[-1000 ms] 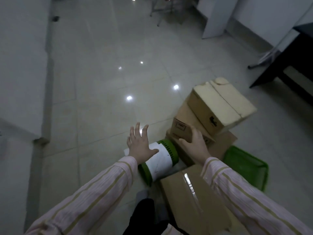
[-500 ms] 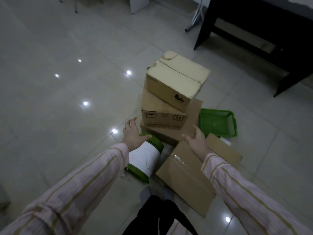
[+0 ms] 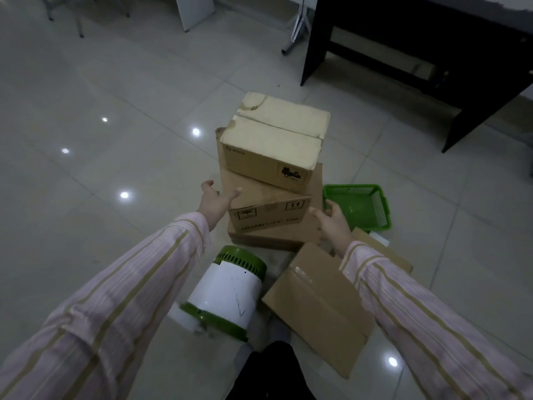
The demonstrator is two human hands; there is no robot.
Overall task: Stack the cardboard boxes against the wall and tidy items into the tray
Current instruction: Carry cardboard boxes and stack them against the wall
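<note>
Piled three high in mid-floor, well short of any wall: pale-topped cardboard box (image 3: pixel 274 142) skewed on top, overhanging a brown cardboard box with printed labels (image 3: pixel 268 210), in turn seated on a wider brown carton (image 3: pixel 277 238). Flanked by both hands, probably to square or lift the pile: left hand (image 3: pixel 215 202) spread at the near left corner, right hand (image 3: pixel 331 222) loose-fingered at the near right corner, contact on either side hard to confirm. Just right of the pile: green mesh plastic tray (image 3: pixel 352 187), upright. Nearer the feet, tipped on its side: white cylindrical tub with green rims (image 3: pixel 225 290), beside a flat taped brown cardboard box (image 3: pixel 317 307). Room to move left and forward over grey tile floor (image 3: pixel 115 82). Hemmed in far right by a black desk (image 3: pixel 403 39).
</note>
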